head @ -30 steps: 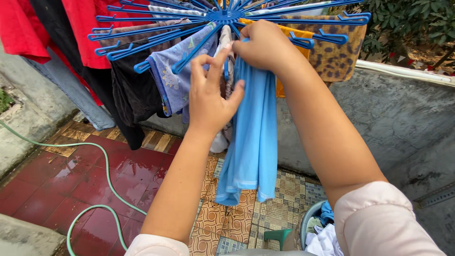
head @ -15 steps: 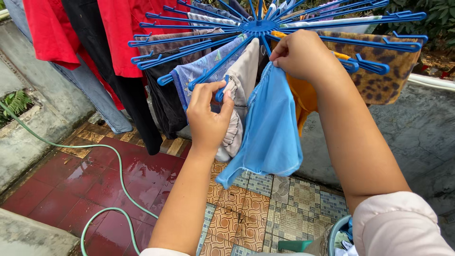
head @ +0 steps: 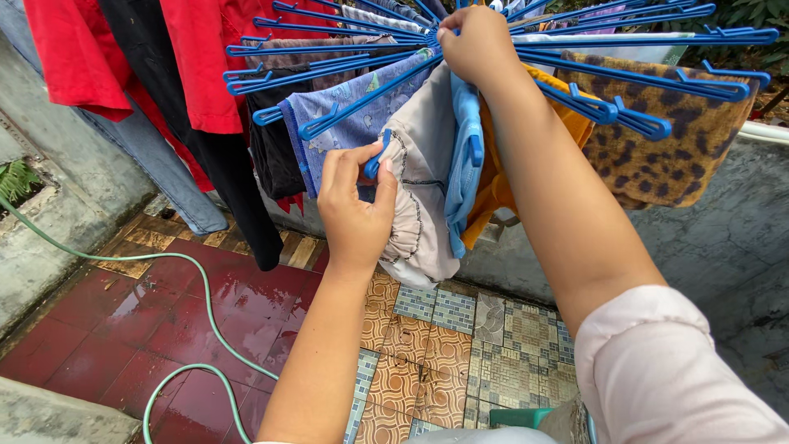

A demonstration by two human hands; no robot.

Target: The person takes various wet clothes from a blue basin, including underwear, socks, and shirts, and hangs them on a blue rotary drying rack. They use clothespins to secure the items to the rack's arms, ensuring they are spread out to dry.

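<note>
1. Fingers (head: 355, 168) of the left hand (head: 355, 210) are pinched shut on a blue clip (head: 377, 158) at the grey garment (head: 423, 189).
2. Up at the far hub of the blue drying rack (head: 526, 49), the right hand (head: 477, 45) is curled closed around a rack arm.
3. Just right of the grey garment, a light blue cloth (head: 464, 164) is hung.

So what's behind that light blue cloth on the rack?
Behind the light blue cloth hangs an orange garment, with a leopard-print cloth farther right. The right forearm covers most of the orange one.
</note>
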